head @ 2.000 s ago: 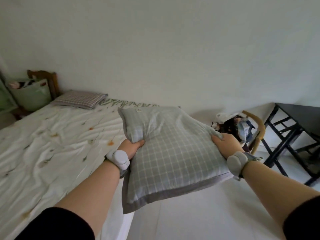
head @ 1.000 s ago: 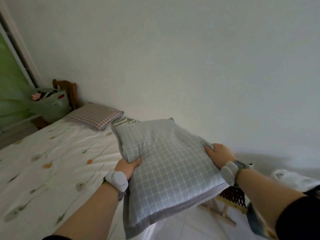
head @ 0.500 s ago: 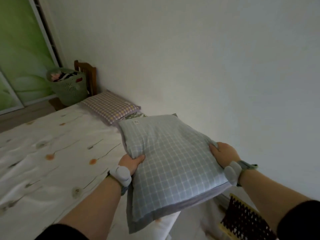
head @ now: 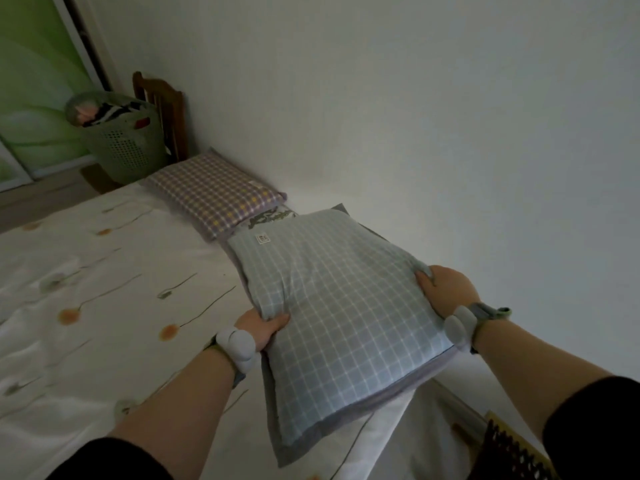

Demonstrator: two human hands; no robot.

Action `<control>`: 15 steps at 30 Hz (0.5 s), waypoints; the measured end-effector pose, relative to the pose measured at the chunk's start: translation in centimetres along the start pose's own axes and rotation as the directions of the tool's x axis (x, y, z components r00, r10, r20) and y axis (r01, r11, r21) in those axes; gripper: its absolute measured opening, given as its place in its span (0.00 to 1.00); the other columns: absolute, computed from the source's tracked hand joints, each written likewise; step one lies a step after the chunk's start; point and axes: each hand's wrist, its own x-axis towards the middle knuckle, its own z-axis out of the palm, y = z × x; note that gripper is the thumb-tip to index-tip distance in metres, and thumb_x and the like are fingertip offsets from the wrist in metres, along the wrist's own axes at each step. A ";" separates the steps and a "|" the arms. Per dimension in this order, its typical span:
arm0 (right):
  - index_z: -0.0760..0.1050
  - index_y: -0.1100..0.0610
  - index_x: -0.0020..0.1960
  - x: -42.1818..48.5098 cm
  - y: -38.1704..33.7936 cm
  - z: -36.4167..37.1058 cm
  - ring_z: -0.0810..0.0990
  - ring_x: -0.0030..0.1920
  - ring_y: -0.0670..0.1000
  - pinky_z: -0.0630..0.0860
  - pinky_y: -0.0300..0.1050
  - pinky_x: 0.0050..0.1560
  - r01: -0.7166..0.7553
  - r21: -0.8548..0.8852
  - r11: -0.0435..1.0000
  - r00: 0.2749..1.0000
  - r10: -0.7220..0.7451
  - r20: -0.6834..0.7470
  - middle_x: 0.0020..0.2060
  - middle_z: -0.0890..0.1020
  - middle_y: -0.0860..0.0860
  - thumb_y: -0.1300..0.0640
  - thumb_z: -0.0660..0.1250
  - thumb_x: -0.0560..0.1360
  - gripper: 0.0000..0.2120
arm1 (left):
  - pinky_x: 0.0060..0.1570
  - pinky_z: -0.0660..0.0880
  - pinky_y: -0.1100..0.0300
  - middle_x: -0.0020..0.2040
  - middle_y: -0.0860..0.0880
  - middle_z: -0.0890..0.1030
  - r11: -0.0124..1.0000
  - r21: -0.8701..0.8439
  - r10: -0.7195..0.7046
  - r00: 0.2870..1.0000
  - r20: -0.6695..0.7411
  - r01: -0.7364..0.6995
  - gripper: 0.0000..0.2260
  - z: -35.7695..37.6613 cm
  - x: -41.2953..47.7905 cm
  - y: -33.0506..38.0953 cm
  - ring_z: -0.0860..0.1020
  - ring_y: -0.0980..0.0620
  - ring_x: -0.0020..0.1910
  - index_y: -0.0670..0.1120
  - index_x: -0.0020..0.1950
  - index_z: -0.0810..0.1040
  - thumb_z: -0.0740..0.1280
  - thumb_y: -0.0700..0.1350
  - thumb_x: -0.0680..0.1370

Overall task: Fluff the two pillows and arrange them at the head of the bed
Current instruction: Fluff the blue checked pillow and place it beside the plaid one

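Note:
I hold a pale blue checked pillow (head: 339,306) with a grey border over the wall side of the bed (head: 86,306). My left hand (head: 263,327) grips its left edge and my right hand (head: 446,289) grips its right edge. Its far end reaches toward a purple checked pillow (head: 214,195), which lies flat against the wall at the head of the bed. I cannot tell whether the blue pillow's far end touches the sheet. Both wrists carry pale bands.
The sheet is white with a flower print. A green laundry basket (head: 121,140) full of clothes and a wooden chair back (head: 162,109) stand beyond the bed's head. The white wall (head: 415,116) runs along the right. A woven chair seat (head: 512,448) shows at lower right.
I have turned left and carried the blue pillow toward the head of the bed, closer to the purple pillow. Both hands keep the same grip.

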 end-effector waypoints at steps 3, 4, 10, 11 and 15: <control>0.72 0.57 0.38 3.4 0.4 1.6 0.74 0.36 0.56 0.70 0.47 0.39 0.035 -0.033 0.999 0.999 -0.035 0.005 0.39 0.81 0.59 0.43 0.50 0.79 0.22 | 0.55 0.70 0.59 0.66 0.40 0.76 1.000 0.021 -0.008 1.000 0.017 0.008 0.21 0.9 2.2 -0.2 0.75 0.41 0.62 0.41 0.66 0.72 0.65 0.49 0.76; 0.72 0.57 0.39 5.0 0.7 2.4 0.74 0.36 0.56 0.70 0.47 0.39 0.050 -0.038 0.998 0.999 -0.050 0.012 0.39 0.81 0.59 0.43 0.50 0.79 0.22 | 0.54 0.70 0.59 0.65 0.40 0.76 1.000 0.026 -0.013 1.000 0.027 0.012 0.21 1.4 3.5 -0.4 0.75 0.41 0.62 0.41 0.66 0.72 0.65 0.49 0.76; 0.76 0.57 0.42 12.8 2.1 6.3 0.75 0.35 0.56 0.71 0.46 0.37 0.108 -0.083 0.991 0.994 -0.109 -0.012 0.35 0.78 0.55 0.41 0.48 0.78 0.26 | 0.55 0.75 0.53 0.57 0.39 0.80 0.999 0.035 -0.039 0.998 0.046 0.038 0.17 3.2 9.3 -0.4 0.78 0.41 0.55 0.41 0.62 0.75 0.66 0.47 0.76; 0.76 0.57 0.39 14.0 2.2 6.8 0.74 0.33 0.56 0.71 0.45 0.36 0.105 -0.077 0.992 0.994 -0.106 -0.012 0.33 0.77 0.54 0.41 0.48 0.78 0.25 | 0.56 0.75 0.52 0.58 0.39 0.80 0.999 0.033 -0.039 0.998 0.052 0.037 0.17 3.5 10.3 -0.2 0.78 0.41 0.55 0.41 0.62 0.75 0.66 0.47 0.76; 0.71 0.55 0.33 18.9 3.2 9.0 0.73 0.31 0.56 0.71 0.46 0.33 0.148 -0.100 0.984 0.987 -0.153 -0.043 0.27 0.74 0.52 0.42 0.48 0.79 0.25 | 0.56 0.74 0.54 0.61 0.39 0.79 0.999 0.030 -0.046 0.998 0.033 0.045 0.18 5.0 14.9 -0.1 0.77 0.41 0.58 0.41 0.63 0.75 0.66 0.46 0.75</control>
